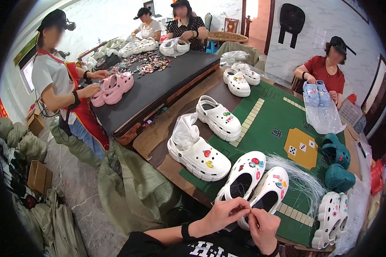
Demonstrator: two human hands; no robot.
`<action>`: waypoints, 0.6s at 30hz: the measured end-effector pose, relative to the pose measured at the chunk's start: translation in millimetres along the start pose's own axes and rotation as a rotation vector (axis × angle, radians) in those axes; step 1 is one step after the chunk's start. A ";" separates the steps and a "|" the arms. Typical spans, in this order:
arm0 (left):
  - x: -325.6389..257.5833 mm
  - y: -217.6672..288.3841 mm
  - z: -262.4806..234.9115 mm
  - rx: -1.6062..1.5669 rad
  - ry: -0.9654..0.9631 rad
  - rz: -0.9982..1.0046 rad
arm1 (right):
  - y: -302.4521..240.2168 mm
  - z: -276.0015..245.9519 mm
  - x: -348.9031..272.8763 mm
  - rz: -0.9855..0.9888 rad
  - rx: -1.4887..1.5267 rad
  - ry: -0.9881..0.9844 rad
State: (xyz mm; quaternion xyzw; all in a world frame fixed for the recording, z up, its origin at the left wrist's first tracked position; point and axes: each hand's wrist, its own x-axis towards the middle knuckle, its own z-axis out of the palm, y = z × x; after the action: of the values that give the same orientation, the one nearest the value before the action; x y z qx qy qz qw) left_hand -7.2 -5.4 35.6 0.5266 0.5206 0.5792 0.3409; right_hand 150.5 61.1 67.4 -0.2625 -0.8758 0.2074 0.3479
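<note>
Here, at the lower edge of the head view: left hand (225, 213) and right hand (261, 225), brought together with fingertips touching, both pinched shut on something very small between them; what it is cannot be told, possibly a thin tie or a shoe charm. The hands sit just in front of, and partly over, the heels of a pair of white clogs (255, 182).

- Pair of white clogs: side by side on the near edge of the green table mat (270, 115), toes pointing away, coloured charms on the uppers.
- Bundle of clear thin strands (302, 177): fanned on the mat just right of that pair.
- White clog stuffed with paper (197, 154): left of the pair, on the mat's corner, charms on its toe.
- Single white clog (218, 118): farther back, apart from the stuffed one.
- Two more white clogs (240, 77): at the far end of the mat.
- Teal clogs (336, 162): right side of the mat, stacked near one another.
- White clogs standing on edge (332, 214): lower right, by the table rim.
- Dark-topped table (158, 83): to the left, with scattered small charms (143, 64) and pink clogs (113, 88) held by a person in a red apron.
- Person in a red shirt: far right, hands on light blue clogs (315, 92) above a clear plastic bag (326, 118).
- Two people seated at the back, with white clogs before them.
- Green sacks (133, 188): on the floor, left of the table.
</note>
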 end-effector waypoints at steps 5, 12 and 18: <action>-0.5 -0.9 3.8 -0.002 0.034 0.034 | -0.3 0.4 0.4 0.014 0.005 -0.011; 1.5 -2.4 6.2 0.062 0.036 0.059 | 5.4 3.3 -2.8 -0.006 -0.027 0.031; 2.0 -6.1 2.6 0.149 0.080 0.123 | 3.4 0.2 4.0 -0.013 -0.070 0.017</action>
State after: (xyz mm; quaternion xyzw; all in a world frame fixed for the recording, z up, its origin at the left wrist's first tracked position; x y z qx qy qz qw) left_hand -6.1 -1.5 30.0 0.5579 0.5421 0.5793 0.2435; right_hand 149.0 66.1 67.4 -0.2703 -0.8813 0.1723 0.3472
